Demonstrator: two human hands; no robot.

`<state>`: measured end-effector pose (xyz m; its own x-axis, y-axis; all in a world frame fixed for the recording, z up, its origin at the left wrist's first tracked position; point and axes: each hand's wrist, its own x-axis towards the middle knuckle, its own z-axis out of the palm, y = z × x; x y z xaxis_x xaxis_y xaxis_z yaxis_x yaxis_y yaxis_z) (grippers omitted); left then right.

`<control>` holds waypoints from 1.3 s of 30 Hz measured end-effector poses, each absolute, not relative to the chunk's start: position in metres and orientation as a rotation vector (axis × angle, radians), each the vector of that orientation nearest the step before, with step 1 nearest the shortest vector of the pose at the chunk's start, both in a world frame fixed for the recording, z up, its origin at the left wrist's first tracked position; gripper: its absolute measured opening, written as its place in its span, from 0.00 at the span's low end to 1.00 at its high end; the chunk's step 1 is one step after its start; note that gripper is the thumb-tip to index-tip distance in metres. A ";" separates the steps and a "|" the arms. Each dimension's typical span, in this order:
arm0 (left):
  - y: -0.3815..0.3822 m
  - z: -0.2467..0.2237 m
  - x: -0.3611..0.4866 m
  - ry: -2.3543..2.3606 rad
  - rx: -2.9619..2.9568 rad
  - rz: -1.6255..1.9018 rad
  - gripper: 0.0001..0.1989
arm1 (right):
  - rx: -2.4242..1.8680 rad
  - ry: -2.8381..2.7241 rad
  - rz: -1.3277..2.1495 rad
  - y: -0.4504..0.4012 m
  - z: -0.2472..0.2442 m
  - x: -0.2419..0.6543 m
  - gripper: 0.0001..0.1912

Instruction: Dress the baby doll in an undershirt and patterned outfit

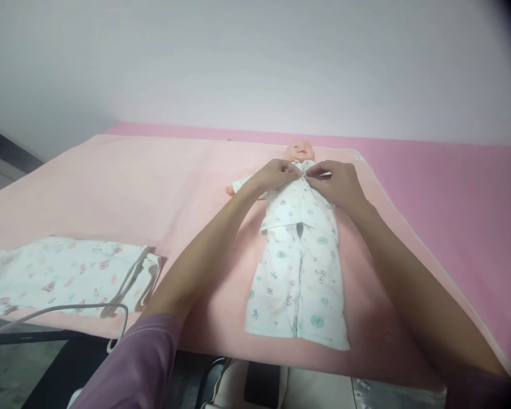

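A baby doll (301,151) lies on its back, dressed in a white printed shirt (298,207) and matching printed trousers (296,289). At the shirt's front opening near the neck, my left hand (279,173) pinches the cloth from one side. My right hand (334,179) pinches the same front edge from the other side, its fingertips almost meeting those of the left. Just below the fingers a small button (306,186) shows. One doll hand (230,191) sticks out of a sleeve at the left; the other arm is mostly hidden by my right hand.
A folded white printed cloth (68,275) lies at the left on the peach mat (187,187). A white cable (63,307) runs past the mat's front edge near my left forearm. Pink cover (447,227) extends to the right, and a pale wall rises behind.
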<state>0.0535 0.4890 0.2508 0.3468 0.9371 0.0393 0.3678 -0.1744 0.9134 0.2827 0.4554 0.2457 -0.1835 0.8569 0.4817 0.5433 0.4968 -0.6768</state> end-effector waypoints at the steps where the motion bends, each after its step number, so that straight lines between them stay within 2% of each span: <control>1: 0.490 0.249 0.055 1.190 1.710 0.822 0.08 | -1.162 -1.858 0.460 0.457 0.244 0.283 0.08; 7: 0.488 0.250 0.061 1.243 1.730 0.861 0.09 | -1.172 -1.852 0.525 0.459 0.242 0.283 0.08; 11: 0.481 0.257 0.061 1.226 1.789 0.858 0.22 | -1.160 -1.866 0.543 0.459 0.243 0.283 0.10; 13: 0.477 0.260 0.063 1.244 1.764 0.846 0.26 | -1.155 -1.858 0.536 0.459 0.242 0.282 0.11; 17: 0.476 0.261 0.067 1.283 1.706 0.867 0.23 | -1.138 -1.813 0.545 0.459 0.239 0.280 0.13; 22: 0.483 0.259 0.064 1.255 1.674 0.822 0.20 | -1.182 -1.711 0.790 0.462 0.240 0.286 0.20; 27: 0.480 0.258 0.066 1.264 1.619 0.818 0.24 | -1.181 -1.655 0.975 0.466 0.240 0.294 0.27; 31: 0.477 0.259 0.067 1.238 1.685 0.817 0.25 | -1.163 -1.653 0.994 0.468 0.237 0.297 0.26; 35: 0.478 0.256 0.070 1.324 1.667 0.869 0.08 | -1.174 -1.646 0.865 0.475 0.232 0.302 0.21; 39: 0.483 0.246 0.077 1.421 1.698 0.995 0.12 | -1.275 -1.699 0.669 0.495 0.231 0.306 0.21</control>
<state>0.0774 0.4835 0.2460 0.1032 0.9874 0.1203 0.4504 -0.1542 0.8794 0.3062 0.4955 0.2314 -0.0824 0.9412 0.3275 0.4652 0.3270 -0.8226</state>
